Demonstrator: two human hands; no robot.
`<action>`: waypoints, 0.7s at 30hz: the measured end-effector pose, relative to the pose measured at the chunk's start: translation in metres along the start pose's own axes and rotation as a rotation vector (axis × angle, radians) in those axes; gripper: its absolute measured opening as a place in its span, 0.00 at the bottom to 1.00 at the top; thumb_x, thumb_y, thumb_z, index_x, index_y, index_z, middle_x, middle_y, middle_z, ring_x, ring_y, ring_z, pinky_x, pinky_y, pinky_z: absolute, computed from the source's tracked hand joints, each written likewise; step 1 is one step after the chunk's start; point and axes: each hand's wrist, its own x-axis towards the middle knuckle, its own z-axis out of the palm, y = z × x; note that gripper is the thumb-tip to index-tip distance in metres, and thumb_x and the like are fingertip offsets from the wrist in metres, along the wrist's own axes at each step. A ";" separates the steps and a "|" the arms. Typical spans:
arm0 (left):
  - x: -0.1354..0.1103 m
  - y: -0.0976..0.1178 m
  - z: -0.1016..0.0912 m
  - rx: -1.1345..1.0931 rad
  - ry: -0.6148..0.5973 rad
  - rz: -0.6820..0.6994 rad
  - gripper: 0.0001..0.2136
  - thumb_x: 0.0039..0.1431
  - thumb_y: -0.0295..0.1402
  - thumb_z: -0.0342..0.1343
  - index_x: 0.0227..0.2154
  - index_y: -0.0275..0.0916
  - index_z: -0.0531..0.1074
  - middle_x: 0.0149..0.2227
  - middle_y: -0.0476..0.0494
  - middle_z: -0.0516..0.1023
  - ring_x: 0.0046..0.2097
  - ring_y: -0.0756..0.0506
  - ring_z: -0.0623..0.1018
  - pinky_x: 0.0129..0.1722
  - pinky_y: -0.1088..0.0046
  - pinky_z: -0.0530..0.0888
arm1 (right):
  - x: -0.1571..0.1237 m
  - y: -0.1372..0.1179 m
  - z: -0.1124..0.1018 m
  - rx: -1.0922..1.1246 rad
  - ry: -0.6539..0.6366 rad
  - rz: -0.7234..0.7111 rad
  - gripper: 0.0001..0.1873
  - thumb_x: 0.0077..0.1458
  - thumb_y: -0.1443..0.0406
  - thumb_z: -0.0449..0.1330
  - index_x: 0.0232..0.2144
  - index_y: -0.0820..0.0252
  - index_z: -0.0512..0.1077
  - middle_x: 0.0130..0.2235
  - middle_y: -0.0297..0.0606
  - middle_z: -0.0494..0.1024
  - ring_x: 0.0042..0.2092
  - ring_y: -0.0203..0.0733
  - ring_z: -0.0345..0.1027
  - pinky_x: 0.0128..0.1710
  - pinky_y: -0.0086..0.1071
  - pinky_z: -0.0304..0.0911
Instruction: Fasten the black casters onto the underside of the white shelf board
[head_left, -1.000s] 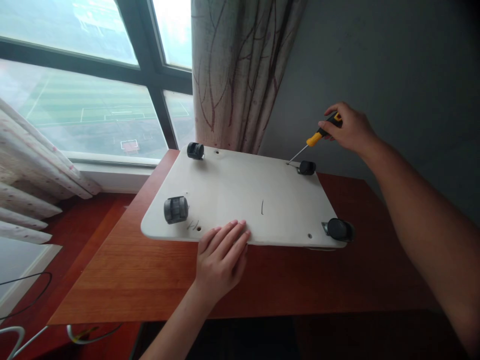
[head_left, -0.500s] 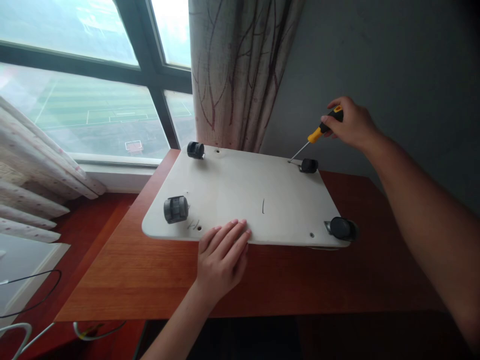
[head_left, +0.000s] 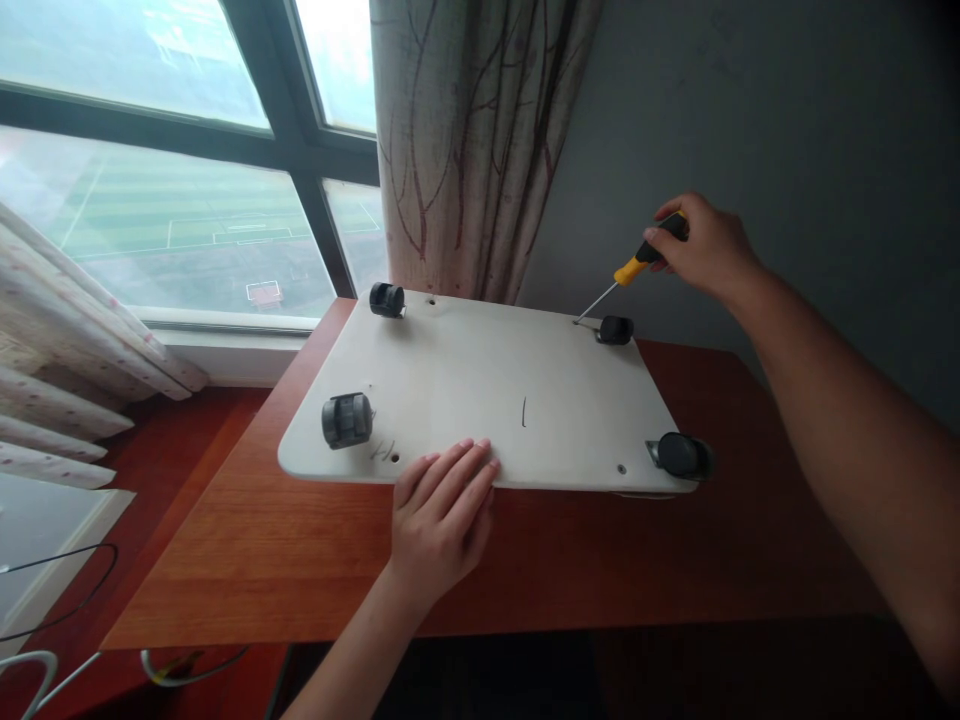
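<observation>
A white board [head_left: 465,380] with rounded corners lies on the table, its several black casters facing up. My right hand [head_left: 694,240] is closed around the black and yellow handle of a screwdriver [head_left: 628,270]. The screwdriver slants down to the left, and its tip meets a hole near the board's far edge, beside the far right caster [head_left: 615,330]. My left hand [head_left: 442,510] grips the board's near edge, fingers laid together on top and the thumb lower, against the front. Whether a screw sits under the tip is too small to tell.
The board rests on a reddish-brown wooden table [head_left: 262,570]. Behind it hang a patterned curtain [head_left: 472,150] and a grey wall [head_left: 712,110]. A window [head_left: 195,230] is at the left. Cables [head_left: 97,590] run near the floor at lower left.
The whole view has shifted very slightly, so things sit a little further left. Both hands keep their places, and the screwdriver tip stays at the same hole.
</observation>
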 end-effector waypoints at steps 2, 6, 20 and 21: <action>0.000 0.000 0.000 -0.004 0.002 0.000 0.17 0.59 0.23 0.58 0.51 0.41 0.76 0.54 0.42 0.80 0.55 0.39 0.79 0.57 0.59 0.66 | -0.003 -0.003 -0.001 -0.148 0.038 -0.005 0.19 0.57 0.51 0.62 0.45 0.55 0.73 0.33 0.35 0.73 0.24 0.36 0.67 0.36 0.42 0.72; -0.001 -0.001 0.001 -0.006 0.003 0.003 0.17 0.59 0.23 0.58 0.50 0.41 0.77 0.54 0.41 0.80 0.55 0.39 0.79 0.57 0.59 0.66 | 0.000 -0.004 0.000 -0.160 0.012 0.008 0.18 0.59 0.52 0.61 0.45 0.56 0.72 0.36 0.39 0.73 0.32 0.40 0.70 0.37 0.41 0.72; -0.003 -0.002 0.002 -0.004 0.001 0.002 0.18 0.59 0.23 0.58 0.51 0.41 0.77 0.54 0.42 0.80 0.55 0.39 0.79 0.57 0.59 0.66 | 0.004 -0.020 -0.002 -0.075 -0.089 -0.133 0.19 0.59 0.54 0.63 0.49 0.55 0.72 0.38 0.38 0.75 0.31 0.35 0.68 0.36 0.36 0.69; -0.003 -0.002 0.002 -0.004 -0.001 0.002 0.18 0.59 0.23 0.58 0.51 0.41 0.76 0.54 0.41 0.80 0.55 0.39 0.79 0.57 0.59 0.66 | 0.004 -0.022 -0.001 -0.112 -0.084 -0.122 0.20 0.60 0.52 0.62 0.49 0.55 0.72 0.37 0.38 0.75 0.30 0.35 0.68 0.38 0.38 0.69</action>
